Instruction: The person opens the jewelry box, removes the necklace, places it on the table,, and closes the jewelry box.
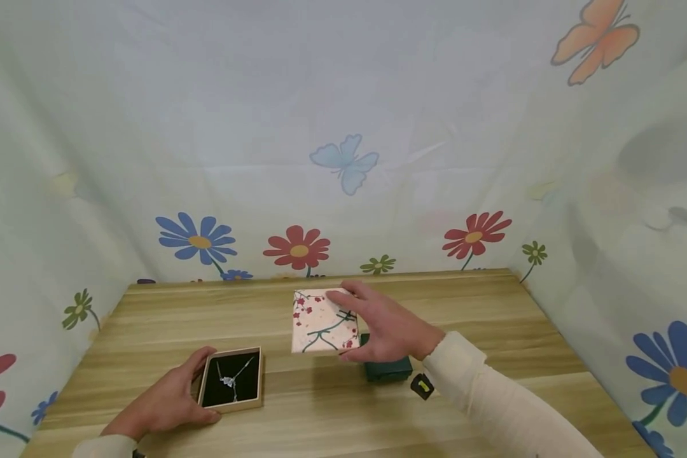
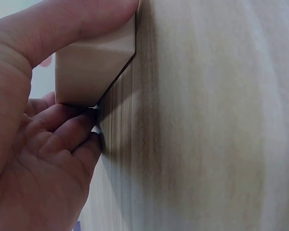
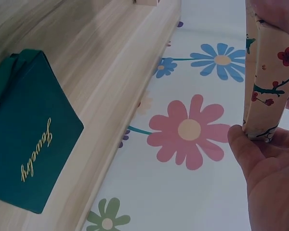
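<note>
In the head view my left hand (image 1: 168,397) grips the open base of a jewelry box (image 1: 261,381) on the table, thumb at the near side and fingers at the far side. A silver necklace (image 1: 228,381) lies on its dark insert. The left wrist view shows the plain side of the box base (image 2: 82,72) between thumb and fingers. My right hand (image 1: 386,324) holds the cream box lid (image 1: 320,318), printed with red blossoms and green branches, raised over the table. Thumb and fingers pinch the lid's edges (image 3: 269,82) in the right wrist view.
A dark green box (image 1: 389,371), lettered "Jewelry" in gold in the right wrist view, sits partly behind my right hand. By the right sleeve lies a small black item (image 1: 422,385) with a yellow mark. A flower-print cloth (image 1: 343,216) hangs behind the wooden table (image 1: 492,407).
</note>
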{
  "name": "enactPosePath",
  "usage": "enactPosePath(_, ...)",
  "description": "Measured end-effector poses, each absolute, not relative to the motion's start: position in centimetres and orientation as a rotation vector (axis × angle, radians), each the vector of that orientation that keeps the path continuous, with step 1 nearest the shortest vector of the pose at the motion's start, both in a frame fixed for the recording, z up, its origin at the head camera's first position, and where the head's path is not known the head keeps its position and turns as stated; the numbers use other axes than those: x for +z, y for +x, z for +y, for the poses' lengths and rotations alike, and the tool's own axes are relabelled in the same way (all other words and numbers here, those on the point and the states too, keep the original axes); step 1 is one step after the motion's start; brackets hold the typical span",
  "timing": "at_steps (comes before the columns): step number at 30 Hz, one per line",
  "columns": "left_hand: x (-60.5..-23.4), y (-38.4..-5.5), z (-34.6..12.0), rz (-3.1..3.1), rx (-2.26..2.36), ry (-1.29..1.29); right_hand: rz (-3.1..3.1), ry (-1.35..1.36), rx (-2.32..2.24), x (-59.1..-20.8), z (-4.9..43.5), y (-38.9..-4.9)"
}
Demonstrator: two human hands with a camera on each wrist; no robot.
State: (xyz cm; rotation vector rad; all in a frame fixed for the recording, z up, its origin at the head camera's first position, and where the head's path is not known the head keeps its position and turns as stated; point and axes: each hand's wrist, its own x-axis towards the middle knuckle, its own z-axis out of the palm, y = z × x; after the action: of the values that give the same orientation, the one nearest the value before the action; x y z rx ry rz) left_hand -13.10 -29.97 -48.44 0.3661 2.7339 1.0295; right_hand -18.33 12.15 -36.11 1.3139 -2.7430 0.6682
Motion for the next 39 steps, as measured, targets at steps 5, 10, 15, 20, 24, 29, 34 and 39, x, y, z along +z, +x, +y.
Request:
enactPosePath(5,-48.5,-13.2,-30.1,2.753,1.026,0.396,-2.763,1.309,0.67,-36.4,11.7,-18.3)
enactPosePath(10,-48.7,-13.3,-30.2,2.739,1.042,0.397,-2.742,1.322,0.669,-36.8,11.4,-18.3)
enactPosePath(15,-48.8,-13.1,-30.1,2.749,1.046,0.403,-2.711,1.351,0.653,-37.1,10.9,-18.3)
enactPosePath(20,-48.9,-12.9,-30.1,2.743,1.052,0.379,-2.733,1.358,0.68,-37.2,10.4,-18.0)
enactPosePath(24,-49.0,-13.1,-30.1,2.734,1.067,0.373,-2.746,1.355,0.693,-37.2,10.1,-17.9)
enactPosePath(29,-49.0,-13.2,-30.0,2.753,1.049,0.378,-2.766,1.348,0.698,-37.3,9.7,-17.9)
enactPosePath(34,-49.0,-13.3,-30.1,2.761,1.031,0.388,-2.766,1.345,0.693,-37.5,9.3,-17.9)
enactPosePath(39,-49.0,-13.3,-30.3,2.733,1.058,0.377,-2.761,1.348,0.679,-37.8,9.0,-17.9)
